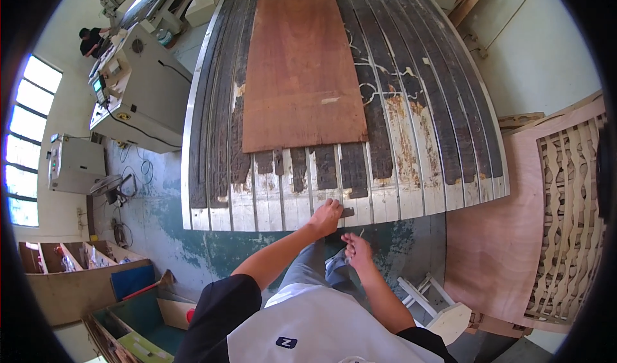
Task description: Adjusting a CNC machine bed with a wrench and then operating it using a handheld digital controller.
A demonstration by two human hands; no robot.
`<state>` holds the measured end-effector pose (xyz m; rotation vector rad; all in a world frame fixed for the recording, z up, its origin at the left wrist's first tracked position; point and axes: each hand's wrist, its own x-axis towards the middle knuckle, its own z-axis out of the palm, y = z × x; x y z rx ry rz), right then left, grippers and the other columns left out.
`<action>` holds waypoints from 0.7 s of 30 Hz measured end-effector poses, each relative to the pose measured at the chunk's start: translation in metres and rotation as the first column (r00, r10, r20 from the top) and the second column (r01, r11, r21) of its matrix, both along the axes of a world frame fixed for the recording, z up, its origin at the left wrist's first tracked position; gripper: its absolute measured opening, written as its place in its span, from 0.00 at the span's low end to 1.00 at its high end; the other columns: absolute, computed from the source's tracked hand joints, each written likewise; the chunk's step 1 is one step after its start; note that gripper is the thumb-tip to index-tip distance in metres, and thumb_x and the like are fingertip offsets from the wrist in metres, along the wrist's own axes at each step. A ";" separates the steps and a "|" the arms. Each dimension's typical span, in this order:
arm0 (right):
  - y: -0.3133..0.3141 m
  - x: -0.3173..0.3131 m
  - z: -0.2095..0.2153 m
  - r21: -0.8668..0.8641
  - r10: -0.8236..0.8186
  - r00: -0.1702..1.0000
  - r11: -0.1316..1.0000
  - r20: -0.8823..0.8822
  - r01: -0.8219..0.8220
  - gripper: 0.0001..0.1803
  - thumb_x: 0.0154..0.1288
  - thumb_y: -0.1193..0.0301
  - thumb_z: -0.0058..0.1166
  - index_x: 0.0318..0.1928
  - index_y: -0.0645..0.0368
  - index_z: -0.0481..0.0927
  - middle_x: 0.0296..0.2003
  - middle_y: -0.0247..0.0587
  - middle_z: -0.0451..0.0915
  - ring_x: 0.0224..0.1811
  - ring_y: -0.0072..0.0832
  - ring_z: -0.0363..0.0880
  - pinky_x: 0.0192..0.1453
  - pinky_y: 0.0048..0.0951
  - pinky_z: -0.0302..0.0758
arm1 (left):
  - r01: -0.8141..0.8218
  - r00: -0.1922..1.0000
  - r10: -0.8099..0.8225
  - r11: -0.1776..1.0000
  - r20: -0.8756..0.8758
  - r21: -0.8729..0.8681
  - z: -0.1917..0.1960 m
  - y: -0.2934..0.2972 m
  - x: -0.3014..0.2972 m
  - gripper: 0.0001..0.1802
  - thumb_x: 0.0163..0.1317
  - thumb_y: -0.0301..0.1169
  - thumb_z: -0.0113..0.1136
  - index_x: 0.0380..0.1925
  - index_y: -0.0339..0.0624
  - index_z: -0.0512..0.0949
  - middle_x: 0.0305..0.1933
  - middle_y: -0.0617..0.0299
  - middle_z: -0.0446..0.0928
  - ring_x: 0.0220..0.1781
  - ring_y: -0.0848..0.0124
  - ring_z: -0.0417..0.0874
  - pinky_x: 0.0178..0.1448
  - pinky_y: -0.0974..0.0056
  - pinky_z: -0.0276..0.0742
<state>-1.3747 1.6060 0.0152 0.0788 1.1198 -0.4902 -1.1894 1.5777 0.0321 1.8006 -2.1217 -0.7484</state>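
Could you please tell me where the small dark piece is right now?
In the head view, the small dark piece is slightly right of centre, at the near edge of the slatted table, immediately right of the left hand.

- The person's black-sleeved arms (pixel 277 254) angle inward.
- Bare left hand (pixel 326 217) reaches farther forward, fingers bent.
- Bare right hand (pixel 358 250) sits nearer, fingers curled.

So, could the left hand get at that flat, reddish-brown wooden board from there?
Probably yes, with a forward stretch: the left hand is at the near edge of the slotted, silvery metal table, and nothing stands between it and the board.
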 end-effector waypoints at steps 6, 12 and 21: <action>0.005 -0.056 0.027 -0.251 0.312 0.859 0.866 -0.407 -0.433 0.11 0.66 0.68 0.51 0.32 0.63 0.76 0.27 0.40 0.79 0.09 0.13 0.57 0.12 0.19 0.52 | -0.117 0.992 0.118 0.993 0.041 -0.029 0.003 -0.079 0.044 0.12 0.44 0.20 0.55 0.33 0.34 0.76 0.42 0.46 0.72 0.48 0.51 0.73 0.52 0.55 0.74; -0.012 -0.065 0.026 -0.220 0.279 0.714 0.825 -0.642 -0.520 0.10 0.65 0.69 0.51 0.31 0.63 0.77 0.24 0.38 0.78 0.09 0.14 0.57 0.11 0.20 0.51 | -0.383 0.923 0.383 0.924 -0.027 -0.008 0.011 -0.125 0.055 0.12 0.44 0.23 0.58 0.32 0.32 0.75 0.40 0.44 0.73 0.46 0.48 0.75 0.51 0.52 0.74; -0.026 -0.026 0.015 -0.308 0.258 0.603 0.672 -0.755 -0.673 0.11 0.63 0.66 0.54 0.28 0.61 0.79 0.20 0.34 0.78 0.11 0.14 0.62 0.13 0.22 0.56 | -0.638 0.762 0.627 0.770 -0.162 -0.018 0.004 -0.141 0.047 0.16 0.44 0.30 0.63 0.32 0.32 0.73 0.38 0.43 0.73 0.43 0.47 0.76 0.49 0.50 0.73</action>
